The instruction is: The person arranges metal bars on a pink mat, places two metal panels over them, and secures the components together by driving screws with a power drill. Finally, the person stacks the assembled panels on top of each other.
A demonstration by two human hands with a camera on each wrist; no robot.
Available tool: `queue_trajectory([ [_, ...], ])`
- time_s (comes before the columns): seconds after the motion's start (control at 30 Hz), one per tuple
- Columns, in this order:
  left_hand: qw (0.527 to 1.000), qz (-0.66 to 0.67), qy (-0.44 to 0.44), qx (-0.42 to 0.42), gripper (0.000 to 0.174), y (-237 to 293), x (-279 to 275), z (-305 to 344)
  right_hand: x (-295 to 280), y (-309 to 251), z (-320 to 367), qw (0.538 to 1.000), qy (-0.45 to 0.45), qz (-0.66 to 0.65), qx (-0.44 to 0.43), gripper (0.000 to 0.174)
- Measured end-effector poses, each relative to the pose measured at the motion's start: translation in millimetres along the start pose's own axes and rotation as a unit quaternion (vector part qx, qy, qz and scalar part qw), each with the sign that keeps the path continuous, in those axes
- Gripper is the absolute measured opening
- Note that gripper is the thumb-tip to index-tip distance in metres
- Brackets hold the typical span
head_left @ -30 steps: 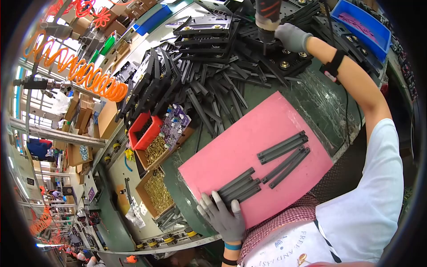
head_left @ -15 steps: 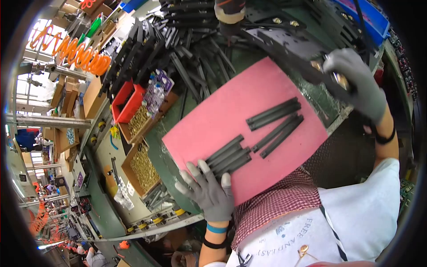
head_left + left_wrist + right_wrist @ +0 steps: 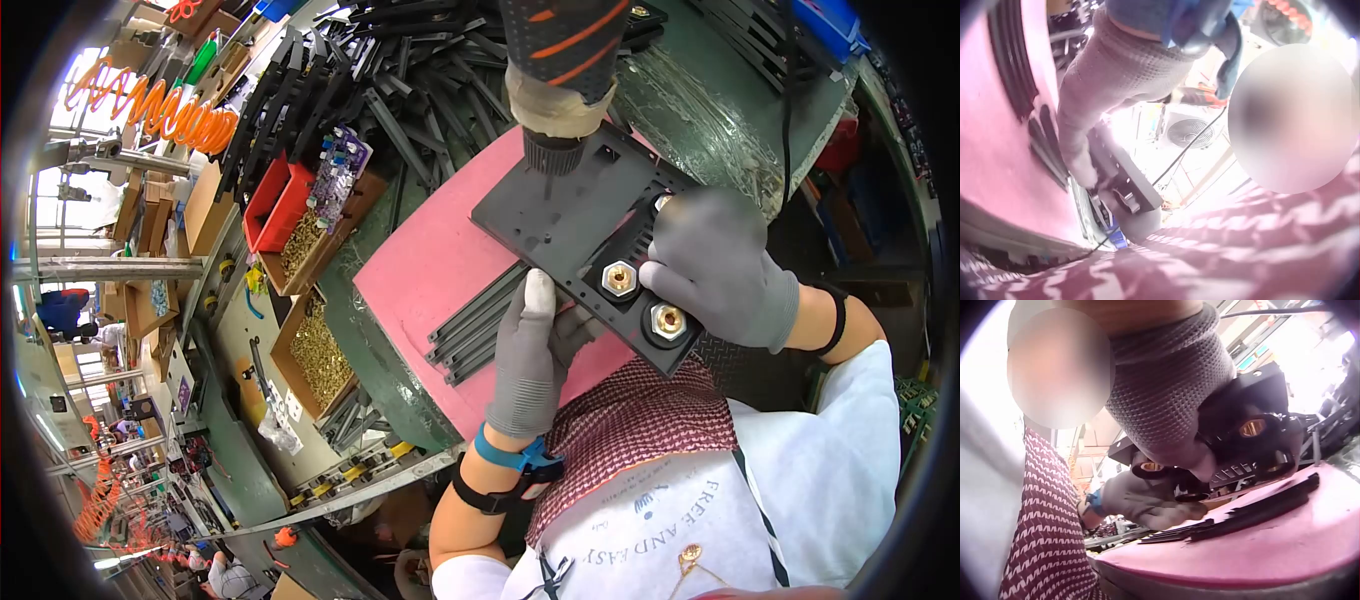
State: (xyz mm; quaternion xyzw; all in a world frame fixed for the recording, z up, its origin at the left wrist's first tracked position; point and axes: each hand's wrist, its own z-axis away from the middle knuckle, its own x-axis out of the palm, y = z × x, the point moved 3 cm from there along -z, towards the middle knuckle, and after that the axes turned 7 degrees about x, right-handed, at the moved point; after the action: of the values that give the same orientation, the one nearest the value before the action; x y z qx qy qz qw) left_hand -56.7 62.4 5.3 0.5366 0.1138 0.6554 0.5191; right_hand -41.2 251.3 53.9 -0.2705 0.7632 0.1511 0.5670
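Observation:
A black metal plate point(image 3: 560, 215) with brass-centred hex fittings point(image 3: 619, 279) is tilted above the pink mat point(image 3: 400, 275). My gloved right hand point(image 3: 720, 265) grips its right end beside the fittings. At its near edge, my gloved left hand point(image 3: 530, 350) holds it, thumb on the edge and fingers underneath. In the right wrist view, the left hand point(image 3: 1141, 500) shows below the plate point(image 3: 1222, 419). Dark metal strips point(image 3: 480, 320) lie on the mat, partly hidden by the plate and left hand. A power screwdriver point(image 3: 560, 75) hangs over the plate's far part.
A heap of black metal strips point(image 3: 420, 120) covers the back of the bench. To the left stand a red bin point(image 3: 277, 205), a purple circuit board point(image 3: 338, 175) and a cardboard box of small brass parts point(image 3: 315, 355). Plastic film point(image 3: 690, 120) covers the bench at back right.
The right hand has brought the plate from the pile at the back right to over the mat. The left hand has left the strips and taken hold of the plate's near edge.

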Motion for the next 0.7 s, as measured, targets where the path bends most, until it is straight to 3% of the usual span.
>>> queue_trajectory([
  [0.1,0.999,0.030,0.013,0.026,0.050,0,5,-3,-7,8,-8,0.998,-0.023,-0.058,-0.023,0.020],
  [0.2,0.996,0.061,-0.028,0.055,0.053,-3,5,-16,-17,18,-11,0.993,-0.060,-0.099,-0.004,0.022],
  [0.27,0.993,0.011,-0.109,0.048,0.053,1,4,-33,-29,27,-11,0.995,-0.054,-0.087,0.020,0.024],
  [0.3,0.996,-0.057,-0.062,0.009,0.046,11,10,-39,-39,30,-11,0.996,-0.031,-0.067,0.044,0.025],
  [0.37,0.979,-0.202,-0.015,0.026,0.040,32,17,-49,-53,43,-7,0.993,-0.002,-0.070,0.093,0.029],
  [0.43,0.949,-0.291,-0.001,0.119,0.038,61,23,-50,-62,55,2,0.982,0.009,-0.118,0.150,0.031],
  [0.47,0.837,-0.501,0.002,0.220,0.037,81,11,-54,-64,59,10,0.979,0.015,-0.096,0.177,0.033],
  [0.5,0.667,-0.679,0.004,0.307,0.037,99,-1,-58,-63,63,15,0.979,0.015,-0.096,0.181,0.033],
  [0.57,0.881,-0.433,0.071,0.177,0.036,126,4,-50,-61,67,26,0.982,-0.031,0.010,0.185,0.034],
  [0.67,0.899,-0.414,0.032,0.140,0.033,147,-12,-25,-46,71,32,0.986,-0.060,0.036,0.154,0.035],
  [0.7,0.898,-0.416,0.048,0.136,0.040,147,-18,-13,-42,72,33,0.985,-0.084,0.046,0.141,0.035],
])
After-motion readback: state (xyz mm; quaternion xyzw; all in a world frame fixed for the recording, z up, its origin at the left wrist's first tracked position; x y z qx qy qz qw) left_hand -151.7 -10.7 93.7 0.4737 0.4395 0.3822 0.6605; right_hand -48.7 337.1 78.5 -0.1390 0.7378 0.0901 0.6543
